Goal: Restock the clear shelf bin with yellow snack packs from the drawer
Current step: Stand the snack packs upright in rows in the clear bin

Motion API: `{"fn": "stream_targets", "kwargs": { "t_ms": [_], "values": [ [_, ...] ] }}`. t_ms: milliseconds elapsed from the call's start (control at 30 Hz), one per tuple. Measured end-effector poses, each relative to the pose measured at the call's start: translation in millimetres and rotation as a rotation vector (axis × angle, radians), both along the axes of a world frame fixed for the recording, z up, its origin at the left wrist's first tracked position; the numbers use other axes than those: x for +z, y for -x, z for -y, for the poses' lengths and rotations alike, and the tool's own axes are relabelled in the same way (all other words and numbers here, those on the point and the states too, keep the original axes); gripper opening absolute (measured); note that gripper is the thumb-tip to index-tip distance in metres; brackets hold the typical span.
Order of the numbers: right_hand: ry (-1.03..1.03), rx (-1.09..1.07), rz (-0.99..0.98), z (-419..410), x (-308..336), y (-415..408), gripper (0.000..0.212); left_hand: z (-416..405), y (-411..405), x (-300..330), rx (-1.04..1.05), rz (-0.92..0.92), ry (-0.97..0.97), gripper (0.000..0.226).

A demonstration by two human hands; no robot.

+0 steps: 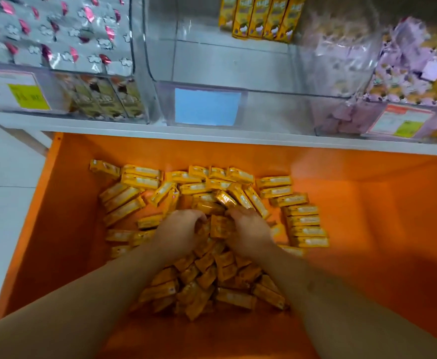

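An open orange drawer (367, 229) lies below me, holding a loose heap of several yellow snack packs (212, 275). Both my hands are down in the middle of the heap. My left hand (178, 233) curls its fingers round a bunch of packs. Facing it, my right hand (249, 230) grips packs from the other side, with a few packs squeezed between the two hands. Above the drawer, on the white shelf, stands the clear shelf bin (264, 104) with a blue label (207, 106). A row of yellow packs (261, 16) stands upright at its back; its floor is mostly bare.
Left of the clear bin is a bin of silver-and-pink wrapped snacks (54, 35) with a yellow price tag. To the right sits a bin of purple packs (404, 63). The white shelf edge (212, 133) overhangs the drawer's back. Pale floor tiles (5, 190) lie left of the drawer.
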State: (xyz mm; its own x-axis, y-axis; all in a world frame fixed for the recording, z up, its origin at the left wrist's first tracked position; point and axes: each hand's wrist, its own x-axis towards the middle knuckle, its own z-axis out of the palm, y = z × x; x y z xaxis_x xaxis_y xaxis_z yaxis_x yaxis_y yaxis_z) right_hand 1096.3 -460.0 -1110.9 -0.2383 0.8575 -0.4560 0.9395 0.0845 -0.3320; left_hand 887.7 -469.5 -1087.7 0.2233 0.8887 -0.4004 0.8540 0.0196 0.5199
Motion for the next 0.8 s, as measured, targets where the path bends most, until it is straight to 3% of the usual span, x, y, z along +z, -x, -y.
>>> {"fn": "stream_targets", "kwargs": {
  "t_ms": [167, 333, 467, 633, 800],
  "values": [
    [-0.023, -0.003, -0.082, -1.9, 16.2, 1.1, 0.053, 1.3, 3.7, 10.2, 0.078, 0.091, 0.041, 0.025],
    [0.205, -0.197, -0.4, -22.1, 84.4, 0.6, 0.049, -16.8, 9.5, 56.5, 0.141, 0.289, 0.077, 0.029],
    [0.303, -0.218, -0.672, -32.9, 166.8, 1.6, 0.04, -26.1, 15.5, 131.0, 0.146, 0.535, 0.052, 0.024],
    [0.257, -0.204, -1.034, -20.3, 268.1, -3.5, 0.053, -3.0, 22.9, 245.7, 0.292, 0.955, 0.177, 0.032],
    [0.112, -0.256, -1.174, 19.8, 316.9, -0.9, 0.041, 32.4, 18.4, 299.1, 0.378, 1.006, 0.137, 0.047]
  ]
}}
